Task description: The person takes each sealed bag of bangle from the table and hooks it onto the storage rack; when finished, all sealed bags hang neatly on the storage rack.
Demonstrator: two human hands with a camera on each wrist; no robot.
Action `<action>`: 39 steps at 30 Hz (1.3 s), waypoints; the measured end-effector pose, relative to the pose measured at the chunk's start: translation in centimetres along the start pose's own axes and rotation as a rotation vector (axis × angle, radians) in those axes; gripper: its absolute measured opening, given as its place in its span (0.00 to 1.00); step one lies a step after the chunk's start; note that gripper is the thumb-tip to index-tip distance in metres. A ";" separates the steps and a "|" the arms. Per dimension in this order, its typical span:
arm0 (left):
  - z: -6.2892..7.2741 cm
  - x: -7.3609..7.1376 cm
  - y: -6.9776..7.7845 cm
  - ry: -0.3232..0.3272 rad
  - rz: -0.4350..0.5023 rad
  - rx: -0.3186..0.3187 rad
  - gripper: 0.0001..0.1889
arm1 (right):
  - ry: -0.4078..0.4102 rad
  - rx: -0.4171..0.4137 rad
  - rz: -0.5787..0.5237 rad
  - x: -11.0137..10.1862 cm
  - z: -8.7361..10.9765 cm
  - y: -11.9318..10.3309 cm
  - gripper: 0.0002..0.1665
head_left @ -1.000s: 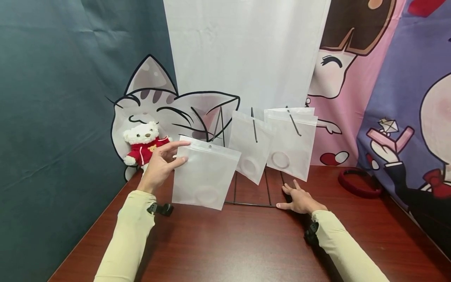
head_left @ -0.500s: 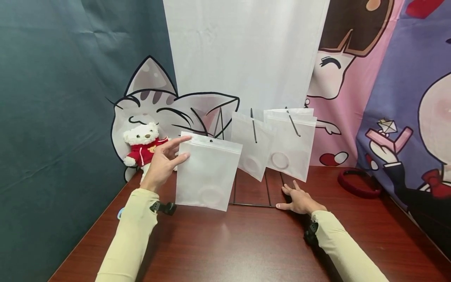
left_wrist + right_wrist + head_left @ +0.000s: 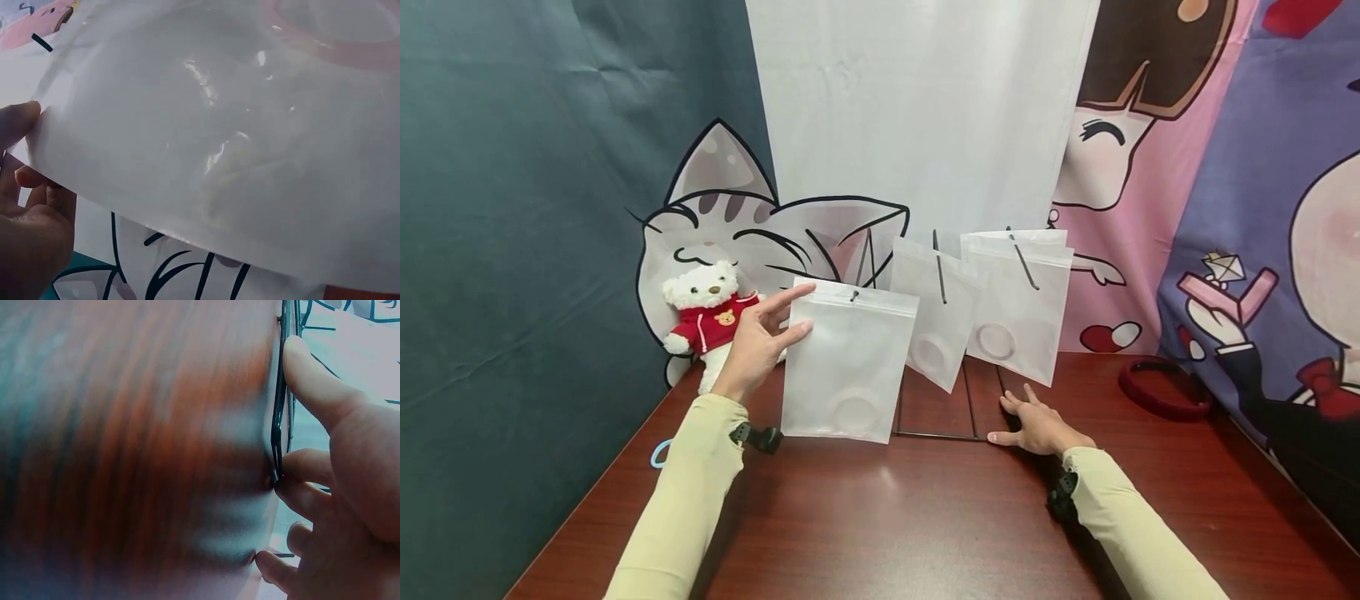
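My left hand [image 3: 756, 346] pinches a frosted zip bag [image 3: 850, 367] by its upper left edge, between thumb and fingers. Through the bag shows a pale ring [image 3: 855, 412]; in the left wrist view this ring [image 3: 350, 55] looks pink. A dark hook tip [image 3: 854, 295] pokes through the hole at the bag's top. The bag covers much of the left side of a black wire rack [image 3: 936, 435]. My right hand [image 3: 1041, 423], fingers spread, rests on the rack's front right corner; in the right wrist view its thumb [image 3: 312, 378] touches the wire.
More bags with rings, a middle one [image 3: 931, 317] and a right one [image 3: 1018, 312], hang on the rack's other hooks. A teddy bear [image 3: 703, 312] in red sits behind my left hand. A blue ring [image 3: 659, 454] lies left, a dark red headband [image 3: 1165, 390] right.
My left hand has moved slightly right and up with the bag. The hook tip now protrudes through the bag's hole. My right hand has stayed on the rack.
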State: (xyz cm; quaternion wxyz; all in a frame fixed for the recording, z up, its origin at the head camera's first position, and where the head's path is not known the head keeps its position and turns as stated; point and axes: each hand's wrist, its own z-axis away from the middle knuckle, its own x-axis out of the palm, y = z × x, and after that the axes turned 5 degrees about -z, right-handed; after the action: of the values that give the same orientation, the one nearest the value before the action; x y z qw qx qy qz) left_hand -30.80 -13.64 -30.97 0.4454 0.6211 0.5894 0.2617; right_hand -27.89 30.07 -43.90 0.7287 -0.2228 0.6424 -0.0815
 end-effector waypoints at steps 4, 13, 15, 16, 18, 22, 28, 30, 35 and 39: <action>-0.6 0.0 -0.4 0.008 -0.029 -0.036 0.29 | -0.002 -0.006 -0.007 0.1 0.0 -0.1 0.54; -1.7 -0.1 -0.6 -0.038 -0.212 -0.028 0.30 | 0.003 -0.011 -0.007 0.1 0.2 -0.3 0.53; -2.1 -0.2 -0.5 -0.038 -0.244 -0.027 0.30 | 0.004 -0.011 -0.008 0.1 0.2 -0.3 0.53; -2.3 -0.3 -0.4 -0.037 -0.252 -0.026 0.30 | 0.004 -0.009 -0.011 0.1 0.2 -0.4 0.53; -2.7 -0.4 -0.2 -0.036 -0.281 -0.020 0.30 | 0.004 -0.013 -0.008 0.1 0.2 -0.4 0.53; -3.8 -0.4 0.0 -0.036 -0.359 -0.007 0.30 | 0.004 -0.008 -0.009 0.2 0.1 -0.4 0.53; -5.2 -0.5 0.1 -0.037 -0.525 -0.020 0.33 | -0.001 0.002 -0.006 0.5 -0.1 -0.4 0.54; -5.5 -0.6 0.1 -0.044 -0.555 -0.027 0.34 | 0.003 -0.003 0.001 0.5 -0.2 -0.5 0.54; -6.0 -1.0 -0.1 -0.053 -0.607 -0.010 0.36 | 0.002 -0.008 0.013 0.5 -0.3 -0.4 0.54; -6.1 -1.0 -0.3 -0.055 -0.650 0.012 0.36 | -0.005 -0.004 0.010 0.3 -0.3 -0.4 0.54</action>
State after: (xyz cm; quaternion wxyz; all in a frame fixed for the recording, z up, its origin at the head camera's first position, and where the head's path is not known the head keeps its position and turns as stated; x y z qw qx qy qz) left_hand -36.27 -13.17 -28.19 0.5178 0.4098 0.7461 0.0856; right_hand -28.07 29.49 -44.05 0.7303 -0.2212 0.6418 -0.0762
